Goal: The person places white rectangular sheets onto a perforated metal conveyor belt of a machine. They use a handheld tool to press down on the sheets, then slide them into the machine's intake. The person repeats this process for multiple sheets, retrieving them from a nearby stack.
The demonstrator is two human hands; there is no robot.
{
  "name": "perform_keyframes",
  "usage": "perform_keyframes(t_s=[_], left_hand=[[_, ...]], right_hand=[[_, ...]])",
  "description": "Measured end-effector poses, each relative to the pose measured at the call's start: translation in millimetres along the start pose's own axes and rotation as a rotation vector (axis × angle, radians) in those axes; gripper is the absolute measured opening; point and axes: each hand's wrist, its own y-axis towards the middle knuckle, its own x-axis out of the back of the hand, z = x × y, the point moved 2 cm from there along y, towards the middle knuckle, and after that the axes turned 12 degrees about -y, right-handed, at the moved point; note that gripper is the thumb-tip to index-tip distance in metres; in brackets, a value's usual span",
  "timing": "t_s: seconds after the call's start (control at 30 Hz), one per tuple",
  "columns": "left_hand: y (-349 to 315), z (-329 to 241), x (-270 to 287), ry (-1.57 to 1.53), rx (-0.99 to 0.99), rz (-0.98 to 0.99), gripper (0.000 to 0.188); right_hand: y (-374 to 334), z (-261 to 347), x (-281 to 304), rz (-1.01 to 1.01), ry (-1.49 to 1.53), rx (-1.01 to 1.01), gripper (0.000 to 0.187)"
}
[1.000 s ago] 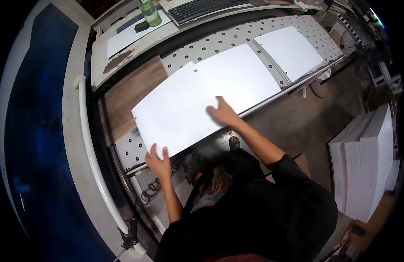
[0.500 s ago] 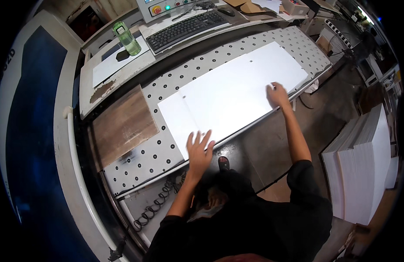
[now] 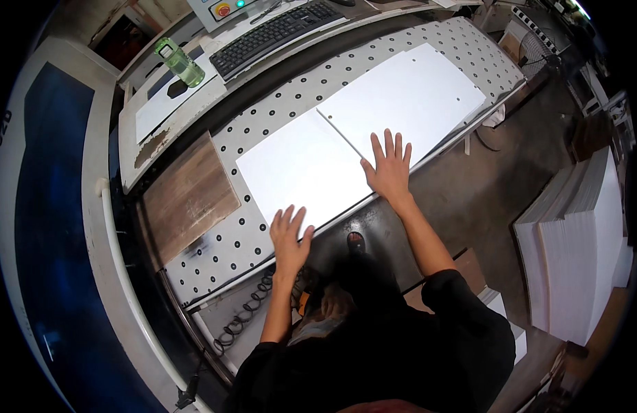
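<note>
Near white board [image 3: 301,172] lies flat on the dotted table [image 3: 222,241], butted vs. a 2nd board [image 3: 408,93]. Left hand [image 3: 289,237] & right hand [image 3: 389,168] both open, palms pressing its front edge, prob. to steady it. Keyboard [image 3: 277,31], green bottle [image 3: 179,62] behind.

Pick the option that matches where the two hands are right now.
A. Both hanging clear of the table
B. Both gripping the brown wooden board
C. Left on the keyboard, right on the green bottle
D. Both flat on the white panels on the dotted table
D: the left hand lies open on the near white panel, and the right hand lies spread where that panel meets the far white panel.
</note>
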Motion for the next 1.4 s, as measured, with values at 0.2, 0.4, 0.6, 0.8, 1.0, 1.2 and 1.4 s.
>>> perform_keyframes(t_s=[0.2,0.4,0.6,0.8,1.0,1.2,1.4], left_hand=[[-26.4,31.0,18.7,0.014,0.076,-0.094,0.045],[-47.9,50.5,31.2,-0.034,0.199,-0.198,0.044],[-56.7,81.2,61.5,-0.023,0.278,-0.31,0.044],[-62.7,105.0,80.8,0.021,0.278,-0.407,0.044],[-54.4,142.8,111.1,0.163,0.295,-0.523,0.047],[-39.9,213.0,138.5,0.356,0.599,-0.515,0.076],[-31.5,259.8,147.2,0.404,0.737,-0.52,0.093]], right_hand=[[42.4,-55.5,-19.8,0.019,-0.053,-0.087,0.069],[81.0,-128.9,-36.3,0.101,-0.131,-0.109,0.07],[69.9,-126.8,-33.2,0.06,-0.151,-0.05,0.068],[60.1,-110.4,-24.2,0.018,-0.125,0.0,0.062],[60.4,-114.0,-23.9,-0.035,-0.109,0.047,0.058],[71.1,-112.7,-30.0,-0.044,-0.077,0.101,0.056],[55.4,-94.2,-22.7,-0.012,0.022,0.219,0.056]])
